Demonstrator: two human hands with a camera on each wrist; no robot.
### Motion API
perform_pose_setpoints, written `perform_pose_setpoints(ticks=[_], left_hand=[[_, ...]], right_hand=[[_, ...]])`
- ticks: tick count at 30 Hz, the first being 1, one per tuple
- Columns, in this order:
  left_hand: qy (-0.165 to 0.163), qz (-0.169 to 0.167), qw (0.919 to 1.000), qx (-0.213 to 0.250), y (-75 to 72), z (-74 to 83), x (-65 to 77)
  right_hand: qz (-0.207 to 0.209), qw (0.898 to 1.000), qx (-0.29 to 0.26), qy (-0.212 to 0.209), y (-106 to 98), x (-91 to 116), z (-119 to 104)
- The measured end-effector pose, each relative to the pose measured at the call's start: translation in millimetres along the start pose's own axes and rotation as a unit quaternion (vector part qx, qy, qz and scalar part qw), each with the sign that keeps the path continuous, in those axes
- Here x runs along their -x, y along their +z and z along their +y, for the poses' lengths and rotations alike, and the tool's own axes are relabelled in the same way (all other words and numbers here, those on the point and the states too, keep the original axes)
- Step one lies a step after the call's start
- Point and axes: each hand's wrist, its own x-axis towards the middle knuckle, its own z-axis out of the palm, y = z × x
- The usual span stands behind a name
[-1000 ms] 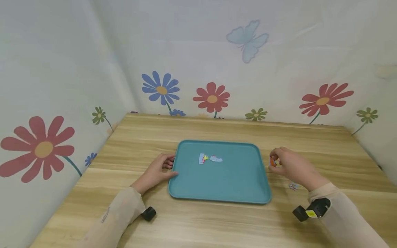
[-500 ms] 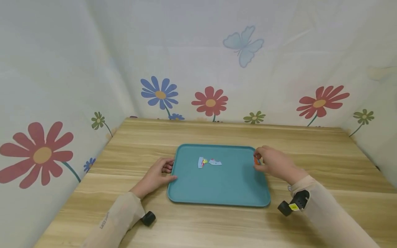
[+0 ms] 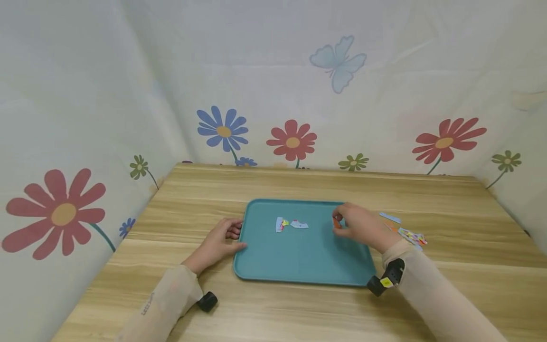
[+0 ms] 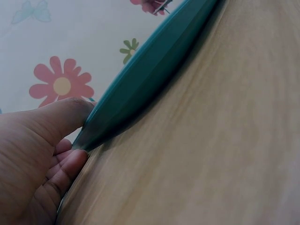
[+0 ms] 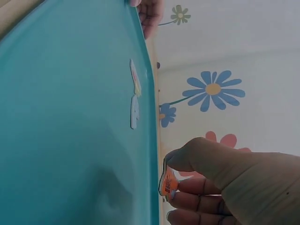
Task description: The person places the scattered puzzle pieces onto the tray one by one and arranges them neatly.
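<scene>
My right hand pinches a small orange jigsaw puzzle piece between thumb and fingers, over the right part of a teal tray. On the tray lie two pale-blue pieces: one with yellow and red print, the other just right of it, their tips close together. At the tray's left side my left hand grips the rim, thumb on top and fingers curled below the edge, as the left wrist view shows. Part of the orange piece is hidden by my right fingers.
More puzzle pieces lie in a loose group on the wooden table, right of the tray and partly behind my right forearm. A long pale-blue piece is at their far end. A flower-printed curtain stands behind the table.
My right hand has moved left with the orange piece, from beside the tray to over it, uncovering the pieces on the right. My left hand has stayed at the rim.
</scene>
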Motion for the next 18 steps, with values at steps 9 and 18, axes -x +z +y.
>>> perform_pose_setpoints(ticks=[9,18], left_hand=[[0.000,0.003,1.0000,-0.006,1.6,0.2,0.8],[-0.002,0.003,1.0000,-0.006,0.6,2.1,1.0]], right_hand=[[0.003,1.000,0.005,-0.014,13,-12,-8],[0.003,1.000,-0.002,-0.017,22,-21,-16]])
